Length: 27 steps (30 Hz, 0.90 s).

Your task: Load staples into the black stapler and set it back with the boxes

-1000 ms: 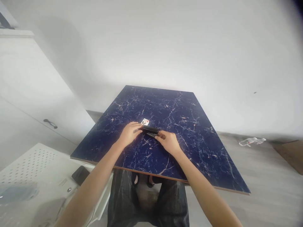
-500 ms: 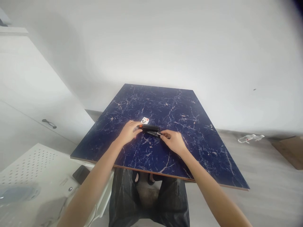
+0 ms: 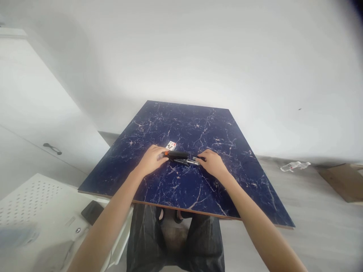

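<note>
A black stapler (image 3: 178,155) with an orange patch lies across the blue marbled table (image 3: 181,124), its metal staple channel showing at the right end. My left hand (image 3: 153,158) grips the stapler's left end between thumb and fingers. At the other end, the fingers of my right hand (image 3: 211,162) are pinched beside the metal channel. A small greyish piece shows at those fingertips, too small to name. Just behind the stapler stands or lies a small white box (image 3: 171,146) with red and dark print, partly hidden by my left hand.
At lower left is a white surface (image 3: 31,196) with perforations and a dark flat object (image 3: 92,212) on it. A white cabinet (image 3: 34,113) stands left. On the floor at right lie a clear plastic bottle (image 3: 290,166) and a cardboard box (image 3: 338,181).
My right hand has shifted a little right, away from the stapler's body, and more of the metal channel shows. The left hand keeps its grip. The view has moved slightly.
</note>
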Each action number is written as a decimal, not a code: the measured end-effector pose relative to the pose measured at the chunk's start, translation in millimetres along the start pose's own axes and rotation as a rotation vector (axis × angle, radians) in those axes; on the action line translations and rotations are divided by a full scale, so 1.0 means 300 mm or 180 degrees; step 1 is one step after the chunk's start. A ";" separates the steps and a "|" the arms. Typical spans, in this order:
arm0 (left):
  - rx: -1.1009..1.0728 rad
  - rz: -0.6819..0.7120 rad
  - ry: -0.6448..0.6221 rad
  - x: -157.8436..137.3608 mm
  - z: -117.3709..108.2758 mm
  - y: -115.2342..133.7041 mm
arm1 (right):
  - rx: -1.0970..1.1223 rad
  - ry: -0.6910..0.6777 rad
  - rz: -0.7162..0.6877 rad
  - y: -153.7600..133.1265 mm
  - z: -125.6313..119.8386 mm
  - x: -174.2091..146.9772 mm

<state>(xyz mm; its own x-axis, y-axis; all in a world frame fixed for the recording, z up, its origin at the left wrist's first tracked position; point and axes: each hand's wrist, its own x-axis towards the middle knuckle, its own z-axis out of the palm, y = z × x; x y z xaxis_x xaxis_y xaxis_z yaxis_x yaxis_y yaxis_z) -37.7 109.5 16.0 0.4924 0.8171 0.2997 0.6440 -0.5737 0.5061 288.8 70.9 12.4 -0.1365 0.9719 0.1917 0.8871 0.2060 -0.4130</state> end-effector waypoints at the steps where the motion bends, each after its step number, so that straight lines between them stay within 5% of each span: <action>1: -0.0009 -0.0002 0.0016 -0.002 -0.002 0.003 | -0.0028 -0.0040 -0.0121 -0.004 0.007 0.008; 4: -0.0046 0.0005 0.0040 -0.008 -0.003 0.005 | -0.0010 -0.0084 -0.0188 -0.010 0.007 0.004; 9: -0.0071 0.0045 0.0034 -0.012 -0.001 -0.002 | 0.0298 0.0008 0.0321 0.026 -0.016 -0.067; 16: -0.0012 0.0074 0.0090 -0.011 0.000 -0.001 | 0.1393 0.0151 0.0733 0.050 -0.031 -0.108; 20: -0.0011 0.0047 0.0063 -0.012 0.000 0.001 | 0.1744 0.0146 0.0598 -0.021 -0.038 -0.075; 27: -0.0029 0.0067 0.0079 -0.014 0.002 -0.003 | 0.1339 0.0038 0.0331 -0.066 0.006 -0.041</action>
<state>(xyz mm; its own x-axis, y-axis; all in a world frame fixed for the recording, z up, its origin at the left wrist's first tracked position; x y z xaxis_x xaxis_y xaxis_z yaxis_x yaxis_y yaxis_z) -40.2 106.5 13.8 0.4911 0.8061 0.3302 0.6283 -0.5903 0.5067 272.1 55.0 16.7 -0.0486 0.9891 0.1390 0.6385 0.1378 -0.7572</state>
